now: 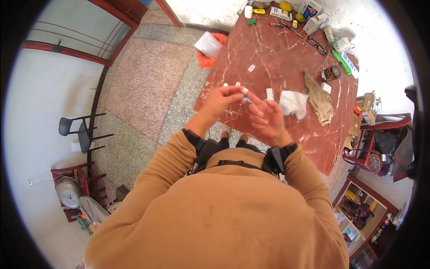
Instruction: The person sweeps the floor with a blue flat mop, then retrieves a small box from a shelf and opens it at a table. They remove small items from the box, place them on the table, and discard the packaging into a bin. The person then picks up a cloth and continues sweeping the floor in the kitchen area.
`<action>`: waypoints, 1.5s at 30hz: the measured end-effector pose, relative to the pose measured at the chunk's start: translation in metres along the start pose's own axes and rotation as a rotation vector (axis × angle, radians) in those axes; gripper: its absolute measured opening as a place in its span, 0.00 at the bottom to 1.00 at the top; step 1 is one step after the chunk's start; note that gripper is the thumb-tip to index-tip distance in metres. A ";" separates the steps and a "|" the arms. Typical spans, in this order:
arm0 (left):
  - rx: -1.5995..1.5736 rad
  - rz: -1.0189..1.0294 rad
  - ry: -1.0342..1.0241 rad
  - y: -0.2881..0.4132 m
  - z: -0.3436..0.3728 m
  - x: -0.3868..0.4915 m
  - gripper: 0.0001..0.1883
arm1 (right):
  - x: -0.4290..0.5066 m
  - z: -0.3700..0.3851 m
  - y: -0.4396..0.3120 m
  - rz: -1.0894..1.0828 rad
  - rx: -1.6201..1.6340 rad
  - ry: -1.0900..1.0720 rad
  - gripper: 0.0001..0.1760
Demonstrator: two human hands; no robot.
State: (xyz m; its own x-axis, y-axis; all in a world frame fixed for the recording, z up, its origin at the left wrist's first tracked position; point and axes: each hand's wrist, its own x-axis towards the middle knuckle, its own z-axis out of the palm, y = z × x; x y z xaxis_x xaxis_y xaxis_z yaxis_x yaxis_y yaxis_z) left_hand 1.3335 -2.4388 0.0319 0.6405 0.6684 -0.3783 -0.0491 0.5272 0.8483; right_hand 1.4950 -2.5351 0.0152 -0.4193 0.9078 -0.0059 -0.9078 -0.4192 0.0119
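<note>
In the head view, my left hand (216,102) reaches over the near edge of the red marble-patterned table (285,60). Its fingertips pinch at a small white strip (245,91) wrapped around the tip of my right index finger. My right hand (268,119) is turned palm up, index finger stretched out, other fingers loosely curled, nothing in the palm. Something light blue (247,100) shows partly behind the hands; its kind is unclear. A white strip (269,94) and a crumpled white tissue or cloth (293,103) lie just beyond my right hand. Another small white piece (251,68) lies farther off.
A beige cloth or glove (318,101), a dark glass jar (331,73) and eyeglasses (316,45) lie on the table's right side. Small boxes (281,13) and bottles crowd its far end. A red plastic bag (205,60) is beside the table; a black chair (84,132) stands left.
</note>
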 end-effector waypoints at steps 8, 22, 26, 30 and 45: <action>0.085 0.072 0.109 -0.005 0.005 0.001 0.11 | -0.005 -0.005 -0.001 0.029 0.055 -0.035 0.33; 0.082 0.108 0.089 -0.014 0.017 0.011 0.09 | -0.016 -0.001 -0.007 -0.008 -0.036 -0.009 0.33; 0.090 0.125 0.106 -0.016 0.020 0.011 0.09 | -0.018 -0.001 -0.006 -0.029 -0.002 -0.005 0.34; 0.050 0.097 0.053 -0.015 0.019 0.010 0.10 | -0.019 -0.001 -0.006 -0.053 0.074 -0.019 0.35; 0.343 0.130 -0.020 -0.002 -0.003 0.002 0.09 | -0.019 -0.002 0.001 0.020 0.125 -0.037 0.36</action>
State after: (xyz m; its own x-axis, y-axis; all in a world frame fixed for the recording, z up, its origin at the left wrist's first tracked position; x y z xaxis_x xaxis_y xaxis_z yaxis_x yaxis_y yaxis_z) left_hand 1.3324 -2.4368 0.0288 0.6611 0.7056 -0.2550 0.1271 0.2296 0.9649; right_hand 1.5018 -2.5525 0.0131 -0.4350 0.8998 0.0324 -0.8900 -0.4352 0.1358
